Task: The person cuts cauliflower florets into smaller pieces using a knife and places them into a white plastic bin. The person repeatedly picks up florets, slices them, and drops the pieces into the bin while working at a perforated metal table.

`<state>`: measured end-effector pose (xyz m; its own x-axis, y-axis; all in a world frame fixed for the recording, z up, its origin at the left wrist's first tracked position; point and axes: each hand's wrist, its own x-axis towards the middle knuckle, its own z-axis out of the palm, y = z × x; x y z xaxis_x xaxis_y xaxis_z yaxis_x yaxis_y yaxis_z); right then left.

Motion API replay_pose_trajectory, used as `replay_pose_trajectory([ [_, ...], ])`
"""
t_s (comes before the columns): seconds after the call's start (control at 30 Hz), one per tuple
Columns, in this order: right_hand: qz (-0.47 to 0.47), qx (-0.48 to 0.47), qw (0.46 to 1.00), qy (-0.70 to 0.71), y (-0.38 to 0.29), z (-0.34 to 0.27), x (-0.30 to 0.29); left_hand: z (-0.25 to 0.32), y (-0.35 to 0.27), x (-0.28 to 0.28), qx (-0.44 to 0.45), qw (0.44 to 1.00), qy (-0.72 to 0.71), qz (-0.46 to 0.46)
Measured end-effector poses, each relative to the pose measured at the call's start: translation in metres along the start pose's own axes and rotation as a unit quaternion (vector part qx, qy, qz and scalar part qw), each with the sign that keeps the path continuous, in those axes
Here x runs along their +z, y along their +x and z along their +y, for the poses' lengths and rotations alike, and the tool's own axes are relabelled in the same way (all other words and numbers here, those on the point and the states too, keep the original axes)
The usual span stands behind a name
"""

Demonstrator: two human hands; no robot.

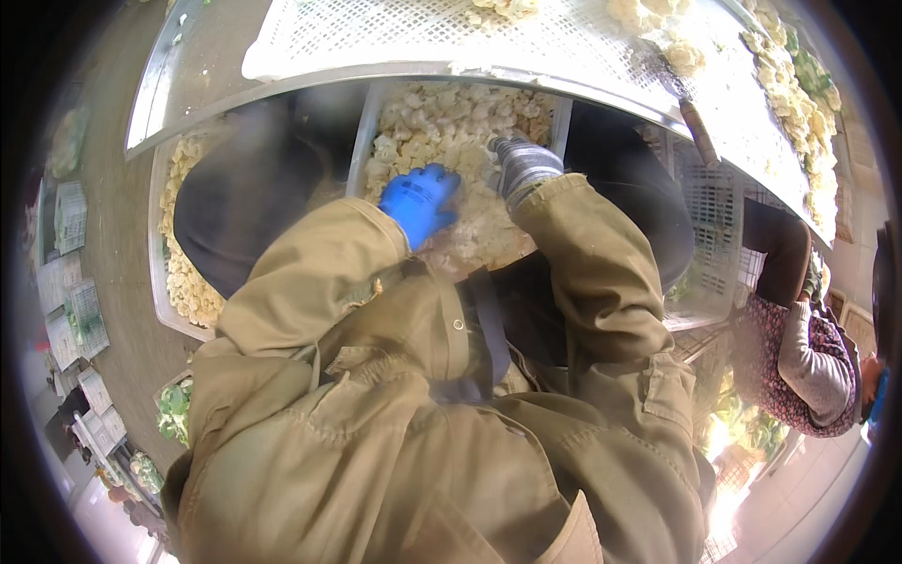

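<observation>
My left hand [421,203], in a blue work glove, lies palm down on cauliflower florets [451,134] that fill a white plastic crate [364,141] between my knees. Its fingers are slightly apart. My right hand [525,163], in a grey striped glove, rests at the crate's right side on the florets; its fingers point to the left and are partly hidden, so I cannot tell if they hold anything. Above the crate, a knife with a wooden handle [699,132] lies on the metal table, its handle over the edge.
A white perforated tray [331,42] stands on the metal table [211,92], with cauliflower pieces [789,92] at its right. Another floret crate [161,275] is by my left leg, a perforated crate [712,211] by my right. A co-worker [810,359] sits at the right.
</observation>
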<state>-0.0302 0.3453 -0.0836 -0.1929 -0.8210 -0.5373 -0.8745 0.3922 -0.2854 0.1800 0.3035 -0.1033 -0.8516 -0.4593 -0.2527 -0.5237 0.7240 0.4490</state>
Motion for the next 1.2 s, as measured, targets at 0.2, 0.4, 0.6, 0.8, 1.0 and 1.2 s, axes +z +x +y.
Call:
replay_pose_trajectory([
  [0.2, -0.01, 0.057, 0.995, -0.079, 0.026, -0.009, 0.019, -0.007, 0.011, 0.025, -0.03, 0.997, 0.069, 0.012],
  [0.4, 0.073, 0.168, 0.974, 0.133, 0.036, 0.029, 0.01, -0.032, 0.013, 0.016, -0.094, 0.989, 0.041, 0.106],
  [0.6, 0.17, 0.171, 0.954, 0.178, 0.016, 0.056, 0.002, -0.008, 0.026, 0.035, 0.066, 0.991, 0.113, 0.03],
  [0.8, 0.205, 0.089, 0.854, 0.469, -0.031, 0.056, -0.006, 0.021, 0.015, 0.048, 0.094, 0.973, 0.212, -0.001],
  [1.0, 0.21, -0.001, 0.809, 0.548, -0.077, 0.055, 0.007, 0.035, -0.003, 0.052, 0.166, 0.952, 0.253, -0.051],
  [1.2, 0.178, 0.082, 0.701, 0.686, -0.065, 0.025, 0.04, 0.016, 0.008, 0.032, 0.097, 0.936, -0.319, 0.111],
])
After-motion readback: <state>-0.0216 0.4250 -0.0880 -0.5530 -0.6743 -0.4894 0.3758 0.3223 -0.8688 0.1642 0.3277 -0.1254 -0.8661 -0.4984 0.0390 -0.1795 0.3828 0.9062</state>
